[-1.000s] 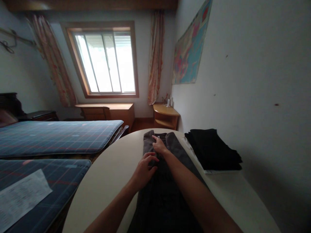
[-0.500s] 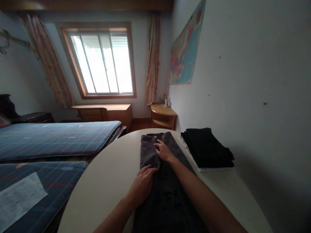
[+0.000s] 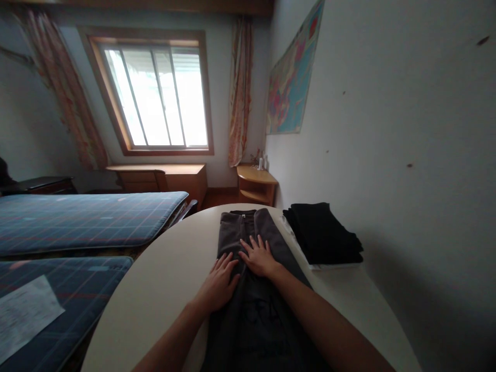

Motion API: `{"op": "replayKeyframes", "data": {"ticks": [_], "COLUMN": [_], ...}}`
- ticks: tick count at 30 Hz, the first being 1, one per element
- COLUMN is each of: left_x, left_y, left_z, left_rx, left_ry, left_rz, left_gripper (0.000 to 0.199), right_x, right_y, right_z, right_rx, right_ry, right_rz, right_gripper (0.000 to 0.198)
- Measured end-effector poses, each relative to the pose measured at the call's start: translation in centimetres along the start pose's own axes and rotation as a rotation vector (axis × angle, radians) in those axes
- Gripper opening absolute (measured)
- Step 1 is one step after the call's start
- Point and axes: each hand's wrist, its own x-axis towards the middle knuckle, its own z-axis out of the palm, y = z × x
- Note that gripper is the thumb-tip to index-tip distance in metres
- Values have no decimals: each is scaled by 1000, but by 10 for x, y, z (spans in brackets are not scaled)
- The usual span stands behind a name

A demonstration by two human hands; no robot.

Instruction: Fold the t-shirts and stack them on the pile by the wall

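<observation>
The dark garment [image 3: 259,315] lies lengthwise on the table, folded into a long strip, its collar at the far end and its near end running out of view. The cloth looks soft and matte, charcoal on the far part and almost black nearer, where raised-looking dark lettering shows; a small pale tag [image 3: 243,216] sits inside the collar. Creases gather between the hands. The left hand [image 3: 220,281] rests on the garment's left side, fingers extended and fairly close together, gripping nothing. The right hand [image 3: 260,258], slightly farther off, lies on the middle of the cloth with its fingers spread wide, also holding nothing.

The round table [image 3: 166,279] has a smooth, cream-coloured top. To the right of the garment is a stack of folded black cloth [image 3: 321,232], soft-edged, over a white layer [image 3: 335,266] that peeks out along its rim. On the left are two plaid mattresses [image 3: 101,219] with piped edges, the near one bearing a creased printed sheet [image 3: 29,315]. Beyond stand a wooden desk [image 3: 186,169] and a rounded corner shelf [image 3: 256,175].

A second ago the right hand pointed at the collar and the left hand was curled; now the right hand is nearer, both hands are flatter, and the collar area lies uncovered.
</observation>
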Motion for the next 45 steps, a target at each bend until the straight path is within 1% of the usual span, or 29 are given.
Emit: {"op": "replayKeyframes", "data": {"ticks": [4,6,8,11,14,17,19,21,26,30,33,35,38,40,42,43,44,45], "left_x": [4,0,-7,-19,-26,-30,-33,-37,-51,-56,-56,-56,-55,-55,-56,-57,-59,-61], "left_y": [-6,-6,-3,3,10,14,16,18,23,30,37,39,39,38,40,42,45,50], "left_z": [-7,-15,-24,-36,-41,-44,-48,-54,-72,-75,-72,-67,-59,-52,-45,-43,-42,-41], "left_rx": [-20,-18,-17,-15,7,27,27,10,-107,-283,-343,-384,-532,-666,-713,-672,-588,-480], "left_ry": [93,140,161,114,32,-58,-133,-204,-370,-439,-496,-597,-807,-968,-1073,-1062,-996,-894], "left_rz": [-1,-7,-14,-25,-85,-154,-158,-130,-58,56,121,150,162,112,66,79,127,198], "left_gripper": [40,35,29,24,21,28,33,37,52,66,74,73,61,55,56,55,54,50], "right_x": [20,32,44,62,74,73,65,51,-1,-47,-76,-90,-107,-114,-118,-119,-120,-120], "right_y": [-1,1,3,7,7,6,5,4,7,14,22,28,33,35,36,36,37,37], "right_z": [3,3,2,0,-3,-4,-5,-5,-11,-19,-18,-13,-8,-8,-9,-10,-11,-11], "right_rx": [-15,-18,-16,-18,-30,-41,-42,-38,-29,9,56,94,127,153,182,191,195,197], "right_ry": [-5,-10,-7,8,43,86,118,149,175,127,68,40,16,13,16,18,20,24], "right_rz": [33,52,72,103,135,146,121,68,-36,-50,-72,-100,-128,-153,-180,-192,-199,-204], "right_gripper": [67,68,68,68,67,67,67,65,53,52,52,51,49,48,47,46,45,44]}}
